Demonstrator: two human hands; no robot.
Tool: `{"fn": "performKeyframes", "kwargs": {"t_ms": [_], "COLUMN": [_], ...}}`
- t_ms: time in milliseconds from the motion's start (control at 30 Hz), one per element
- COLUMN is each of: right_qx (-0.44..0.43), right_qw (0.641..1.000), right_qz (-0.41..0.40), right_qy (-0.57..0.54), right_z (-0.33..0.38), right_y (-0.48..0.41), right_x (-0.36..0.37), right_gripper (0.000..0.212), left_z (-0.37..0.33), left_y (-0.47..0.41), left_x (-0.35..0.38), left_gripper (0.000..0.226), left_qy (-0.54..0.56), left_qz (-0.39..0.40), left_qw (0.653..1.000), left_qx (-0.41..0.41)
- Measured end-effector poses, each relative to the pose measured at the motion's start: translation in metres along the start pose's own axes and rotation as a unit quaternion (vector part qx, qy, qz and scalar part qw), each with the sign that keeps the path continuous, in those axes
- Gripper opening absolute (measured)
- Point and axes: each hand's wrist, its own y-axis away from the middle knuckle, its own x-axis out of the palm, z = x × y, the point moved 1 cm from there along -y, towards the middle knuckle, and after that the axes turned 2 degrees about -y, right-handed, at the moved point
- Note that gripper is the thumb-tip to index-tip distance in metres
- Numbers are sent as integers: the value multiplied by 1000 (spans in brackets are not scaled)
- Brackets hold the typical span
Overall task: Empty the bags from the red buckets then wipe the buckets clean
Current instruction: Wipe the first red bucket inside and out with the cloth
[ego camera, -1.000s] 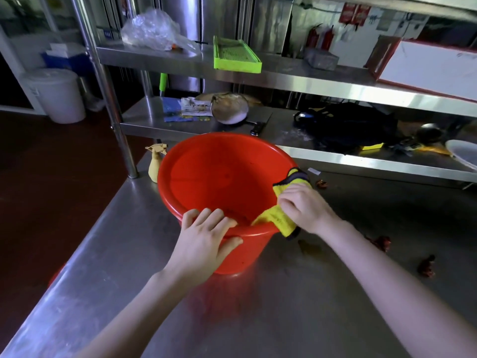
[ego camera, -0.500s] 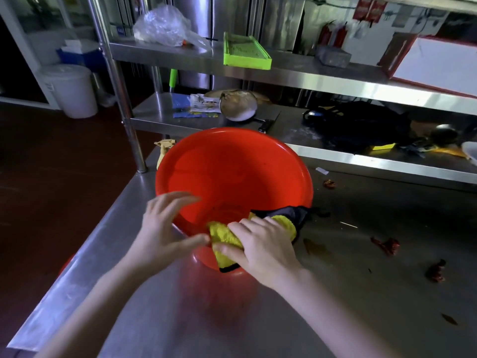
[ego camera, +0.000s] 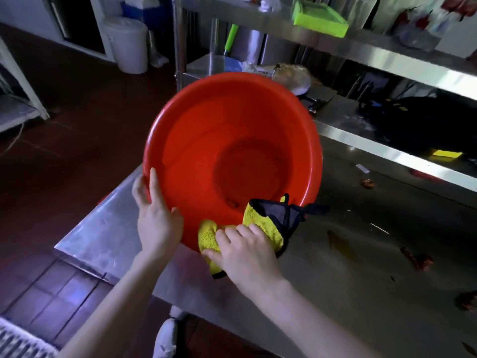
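no text, label, brand, number or sign can be read

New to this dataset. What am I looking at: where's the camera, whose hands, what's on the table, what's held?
No robot here: a person works with bare hands. The single picture comes from a wide-angle camera worn on their head, looking forward and down, so the arms enter from the bottom edge. The left hand holds the near-left rim of a red bucket, which looks tipped toward the camera and has no bag in it. The right hand grips a yellow cloth with a dark edge and presses it over the near rim. The bucket is at the corner of a steel table; small reddish scraps lie on the table to the right. Behind stands a steel shelf rack with a green tray on its upper shelf.
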Motion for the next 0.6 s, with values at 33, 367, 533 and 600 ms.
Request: {"fn": "performKeyframes", "kwargs": {"t_ms": [33,367,533,600], "right_qx": [5,48,70,86], "right_qw": [1000,983,951,946], "right_qz": [24,180,300,312], "right_qy": [-1,4,-19,-7], "right_z": [-1,5,12,17], "right_y": [-1,0,-27,-39], "right_x": [7,79,123,136], "right_gripper": [47,52,59,57], "left_z": [7,70,103,116], "left_y": [2,2,-25,-36], "left_x": [6,69,105,116], "left_gripper": [103,113,110,111], "left_qy": [7,95,103,94], "left_qz": [6,25,19,15], "left_qw": [1000,993,992,993], "left_qx": [-2,-69,-64,-63]}}
